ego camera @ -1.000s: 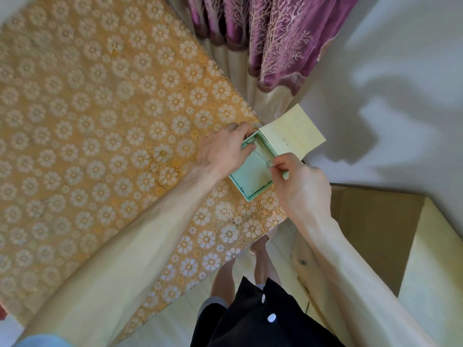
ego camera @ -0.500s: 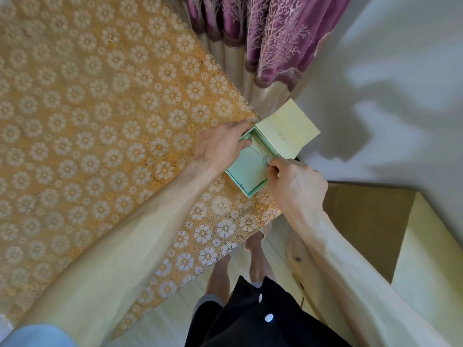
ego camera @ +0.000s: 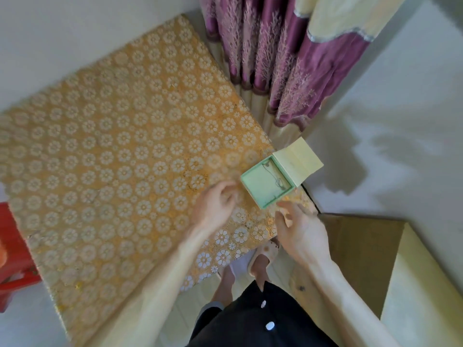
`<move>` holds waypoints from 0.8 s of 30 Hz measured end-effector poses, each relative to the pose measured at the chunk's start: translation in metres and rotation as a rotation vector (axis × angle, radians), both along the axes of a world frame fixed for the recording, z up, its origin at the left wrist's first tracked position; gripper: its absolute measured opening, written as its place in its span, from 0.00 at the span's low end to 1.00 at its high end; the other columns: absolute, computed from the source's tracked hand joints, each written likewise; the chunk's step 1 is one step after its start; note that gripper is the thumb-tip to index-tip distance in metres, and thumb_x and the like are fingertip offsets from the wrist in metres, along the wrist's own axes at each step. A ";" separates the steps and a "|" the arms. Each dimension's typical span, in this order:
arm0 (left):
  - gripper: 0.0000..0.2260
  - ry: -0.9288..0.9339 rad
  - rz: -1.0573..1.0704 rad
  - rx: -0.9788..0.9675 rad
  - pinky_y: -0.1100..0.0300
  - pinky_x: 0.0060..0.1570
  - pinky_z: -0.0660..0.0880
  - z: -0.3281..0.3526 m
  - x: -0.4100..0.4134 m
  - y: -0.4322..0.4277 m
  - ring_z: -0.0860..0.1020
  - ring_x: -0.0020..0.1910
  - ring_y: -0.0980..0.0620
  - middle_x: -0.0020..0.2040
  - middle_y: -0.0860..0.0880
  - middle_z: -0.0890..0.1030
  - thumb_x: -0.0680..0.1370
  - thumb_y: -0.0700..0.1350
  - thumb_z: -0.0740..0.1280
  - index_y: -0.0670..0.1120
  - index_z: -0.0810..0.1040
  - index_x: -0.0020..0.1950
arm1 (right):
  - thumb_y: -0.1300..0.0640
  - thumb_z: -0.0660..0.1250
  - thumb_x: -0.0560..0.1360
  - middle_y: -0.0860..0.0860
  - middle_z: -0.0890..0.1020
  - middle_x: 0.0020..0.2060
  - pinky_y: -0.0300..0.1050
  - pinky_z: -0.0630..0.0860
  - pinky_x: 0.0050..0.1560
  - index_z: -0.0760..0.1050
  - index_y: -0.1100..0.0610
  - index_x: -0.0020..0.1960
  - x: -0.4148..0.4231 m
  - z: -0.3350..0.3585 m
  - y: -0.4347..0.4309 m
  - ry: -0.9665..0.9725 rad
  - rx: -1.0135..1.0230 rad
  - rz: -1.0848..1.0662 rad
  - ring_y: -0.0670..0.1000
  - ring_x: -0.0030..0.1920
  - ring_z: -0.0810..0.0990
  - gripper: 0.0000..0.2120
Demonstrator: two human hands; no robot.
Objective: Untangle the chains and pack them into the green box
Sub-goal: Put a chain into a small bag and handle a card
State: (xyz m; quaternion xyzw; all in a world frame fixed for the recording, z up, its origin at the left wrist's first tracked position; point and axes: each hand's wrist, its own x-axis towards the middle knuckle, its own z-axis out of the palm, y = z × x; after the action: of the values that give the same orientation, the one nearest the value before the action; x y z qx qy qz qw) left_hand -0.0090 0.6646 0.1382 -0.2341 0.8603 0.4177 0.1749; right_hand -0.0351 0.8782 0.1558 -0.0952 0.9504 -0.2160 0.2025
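A room in a home: a table (ego camera: pixel 65 312) under a gold flowered cloth (ego camera: pixel 125 151), a purple patterned curtain (ego camera: pixel 275 71) behind its far corner, a red stool (ego camera: pixel 13 249) at its left side, a slipper (ego camera: pixel 266 252) beneath its near edge.

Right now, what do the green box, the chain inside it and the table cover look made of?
Green box: likely matte card, crisp straight edges, flat hinged lid. Chain: thin grey strand, probably metal, too small to confirm. Table cover: shiny gold floral sheet, perhaps vinyl.

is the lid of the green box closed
No, the lid of the green box is folded back open, and a thin chain lies inside.
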 end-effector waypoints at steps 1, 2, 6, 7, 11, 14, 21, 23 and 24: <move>0.17 -0.033 0.048 0.029 0.72 0.22 0.67 0.009 0.022 -0.004 0.73 0.25 0.62 0.65 0.55 0.77 0.83 0.51 0.64 0.52 0.73 0.71 | 0.50 0.63 0.80 0.48 0.83 0.55 0.51 0.80 0.44 0.77 0.46 0.61 0.009 0.009 0.001 -0.039 -0.013 0.007 0.54 0.48 0.84 0.11; 0.16 -0.063 0.084 0.055 0.73 0.24 0.69 0.017 0.044 -0.008 0.76 0.29 0.64 0.66 0.56 0.77 0.82 0.52 0.64 0.53 0.74 0.70 | 0.50 0.63 0.80 0.47 0.83 0.55 0.49 0.78 0.45 0.77 0.46 0.62 0.018 0.018 0.001 -0.078 -0.024 0.020 0.53 0.49 0.83 0.12; 0.10 -0.109 0.220 0.128 0.76 0.43 0.70 0.055 0.131 -0.025 0.78 0.52 0.66 0.59 0.61 0.79 0.82 0.51 0.66 0.57 0.77 0.63 | 0.49 0.65 0.79 0.40 0.83 0.54 0.38 0.72 0.48 0.79 0.44 0.60 0.058 0.056 0.001 -0.223 -0.094 0.105 0.44 0.54 0.80 0.10; 0.09 -0.117 0.255 0.128 0.76 0.45 0.69 0.064 0.150 -0.028 0.77 0.53 0.66 0.57 0.62 0.79 0.82 0.51 0.66 0.57 0.77 0.62 | 0.49 0.65 0.79 0.39 0.83 0.53 0.36 0.72 0.48 0.79 0.43 0.59 0.067 0.065 0.001 -0.252 -0.112 0.121 0.43 0.53 0.80 0.10; 0.06 -0.113 0.345 0.136 0.77 0.45 0.69 0.087 0.220 -0.028 0.77 0.52 0.68 0.52 0.67 0.79 0.82 0.51 0.66 0.60 0.77 0.57 | 0.49 0.68 0.78 0.37 0.85 0.43 0.29 0.74 0.45 0.80 0.40 0.51 0.105 0.088 -0.006 -0.291 -0.159 0.158 0.37 0.48 0.81 0.05; 0.05 -0.122 0.395 0.129 0.78 0.46 0.71 0.094 0.262 -0.023 0.79 0.49 0.67 0.51 0.64 0.81 0.81 0.49 0.66 0.60 0.77 0.55 | 0.50 0.70 0.77 0.33 0.84 0.38 0.27 0.73 0.42 0.81 0.40 0.46 0.132 0.097 -0.012 -0.320 -0.199 0.201 0.34 0.43 0.81 0.04; 0.07 -0.048 0.720 0.146 0.77 0.47 0.71 0.104 0.353 0.018 0.81 0.50 0.65 0.51 0.58 0.83 0.80 0.44 0.68 0.56 0.79 0.54 | 0.50 0.71 0.76 0.36 0.85 0.42 0.27 0.74 0.46 0.82 0.39 0.47 0.178 0.104 -0.025 -0.381 -0.170 0.512 0.32 0.45 0.81 0.05; 0.06 -0.021 0.838 0.140 0.76 0.47 0.72 0.108 0.374 0.034 0.79 0.47 0.72 0.52 0.58 0.84 0.80 0.45 0.69 0.55 0.80 0.55 | 0.49 0.69 0.78 0.37 0.85 0.45 0.26 0.73 0.46 0.82 0.40 0.50 0.182 0.108 -0.030 -0.382 -0.144 0.647 0.31 0.47 0.79 0.05; 0.05 -0.014 0.896 0.150 0.75 0.49 0.73 0.109 0.386 0.044 0.78 0.47 0.73 0.51 0.58 0.84 0.81 0.46 0.69 0.55 0.80 0.55 | 0.49 0.68 0.78 0.36 0.84 0.46 0.26 0.73 0.46 0.81 0.40 0.51 0.184 0.110 -0.033 -0.377 -0.128 0.709 0.30 0.48 0.79 0.05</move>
State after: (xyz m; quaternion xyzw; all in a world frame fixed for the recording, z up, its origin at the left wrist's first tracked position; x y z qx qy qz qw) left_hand 0.3768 0.7086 0.2468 -0.5725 0.6404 0.5120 -0.0008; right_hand 0.1492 0.8450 0.2659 -0.3880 0.7895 -0.2051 0.4290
